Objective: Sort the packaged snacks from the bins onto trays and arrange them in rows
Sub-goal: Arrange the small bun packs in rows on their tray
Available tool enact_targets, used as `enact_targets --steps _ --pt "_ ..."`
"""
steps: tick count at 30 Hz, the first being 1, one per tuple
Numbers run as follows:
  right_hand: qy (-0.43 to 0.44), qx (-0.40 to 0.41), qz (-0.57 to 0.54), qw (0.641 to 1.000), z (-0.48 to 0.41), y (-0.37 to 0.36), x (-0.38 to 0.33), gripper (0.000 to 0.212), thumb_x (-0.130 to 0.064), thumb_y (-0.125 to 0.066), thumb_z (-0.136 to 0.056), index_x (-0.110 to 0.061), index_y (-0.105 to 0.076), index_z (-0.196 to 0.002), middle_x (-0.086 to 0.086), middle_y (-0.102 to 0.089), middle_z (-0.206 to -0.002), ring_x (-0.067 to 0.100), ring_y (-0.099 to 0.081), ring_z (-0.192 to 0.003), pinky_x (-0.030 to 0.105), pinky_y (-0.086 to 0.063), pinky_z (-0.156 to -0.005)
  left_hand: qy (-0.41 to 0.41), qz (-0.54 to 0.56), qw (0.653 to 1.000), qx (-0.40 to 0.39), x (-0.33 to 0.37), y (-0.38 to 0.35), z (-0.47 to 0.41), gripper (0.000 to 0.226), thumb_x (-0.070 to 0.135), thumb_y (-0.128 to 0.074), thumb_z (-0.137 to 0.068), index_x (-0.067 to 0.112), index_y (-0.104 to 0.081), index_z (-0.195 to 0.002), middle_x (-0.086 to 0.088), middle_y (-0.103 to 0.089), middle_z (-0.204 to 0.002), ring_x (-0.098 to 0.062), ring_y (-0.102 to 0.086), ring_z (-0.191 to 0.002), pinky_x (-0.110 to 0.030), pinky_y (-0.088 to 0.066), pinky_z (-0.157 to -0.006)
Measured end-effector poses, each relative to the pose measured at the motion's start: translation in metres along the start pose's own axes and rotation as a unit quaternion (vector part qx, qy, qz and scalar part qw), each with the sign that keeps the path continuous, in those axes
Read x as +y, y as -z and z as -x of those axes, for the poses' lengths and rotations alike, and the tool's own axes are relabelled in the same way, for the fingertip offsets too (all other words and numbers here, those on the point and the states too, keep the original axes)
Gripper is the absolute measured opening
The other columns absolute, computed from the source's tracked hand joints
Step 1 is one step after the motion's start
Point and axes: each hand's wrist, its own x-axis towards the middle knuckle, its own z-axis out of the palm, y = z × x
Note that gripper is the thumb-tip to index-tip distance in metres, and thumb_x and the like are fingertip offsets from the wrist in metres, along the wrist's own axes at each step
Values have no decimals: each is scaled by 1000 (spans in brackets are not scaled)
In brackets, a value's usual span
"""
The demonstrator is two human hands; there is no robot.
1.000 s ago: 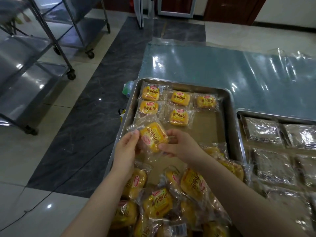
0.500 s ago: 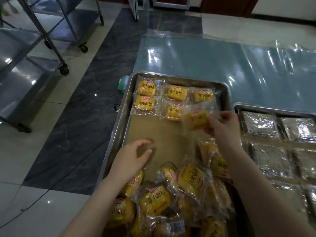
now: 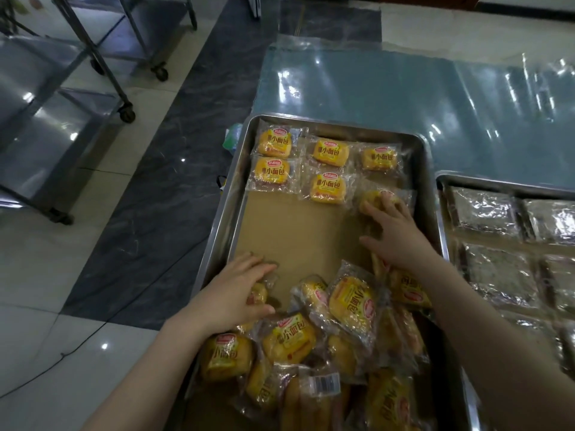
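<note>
Lowered since a moment ago, the right hand [image 3: 396, 234] now presses its bread packet [image 3: 378, 197] onto the second row of the tray [image 3: 230, 197], spread fingers hiding the label. Left hand [image 3: 231, 293] curls fingers and thumb round a half-hidden pile packet [image 3: 259, 294] at the tray's near left.

In the metal tray [image 3: 224, 231], the right hand [image 3: 396, 236] presses a yellow packet [image 3: 373, 197] beside five arranged packets [image 3: 329, 152] while the left hand [image 3: 235, 293] grips a loose packet [image 3: 259, 294].
</note>
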Motion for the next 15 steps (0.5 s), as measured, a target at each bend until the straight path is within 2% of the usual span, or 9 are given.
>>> enact_targets --steps 3,6,9,12,15 --pt "-19 -25 7 999 -8 1 4 80 -51 -56 -88 -43 -5 -149 -4 10 -159 33 12 -144 54 -9 -113 15 -45 999 -22 -9 -10 -3 83 50 -55 -87 36 -1 -149 10 13 -156 -8 21 -139 -27 7 -109" --pt "-20 -9 -10 1000 -16 4 3 76 -49 -56 -88 -41 -12 -149 -4 6 -160 34 10 -144 55 -11 -113 30 -61 998 -19 -12 -15 -14 77 48 -45 -93 38 10 -147 5 29 -151 -11 34 -133 -33 14 -111" --pt "-14 28 -56 998 -20 5 2 68 -42 -62 -87 -34 -28 -145 -4 -6 -160 31 4 -146 55 -14 -114 28 -70 997 18 -11 -15 -29 73 46 -41 -95 34 8 -148 3 28 -152 -14 34 -133 -35 17 -110" --pt "-19 57 -84 995 -23 5 0 59 -37 -64 -86 -25 -40 -139 -2 -17 -158 30 -3 -146 56 -15 -115 4 -78 996 42 -9 -9 -48 79 49 -45 -93 32 10 -148 2 25 -152 -15 30 -136 -35 15 -111" --pt "-25 77 -62 995 -21 7 -6 52 -36 -62 -88 -23 -44 -135 1 -20 -157 32 1 -146 53 -6 -116 -20 -84 995 56 -4 5 -68 94 57 -51 -84 30 12 -147 0 22 -154 -16 23 -139 -34 10 -113"
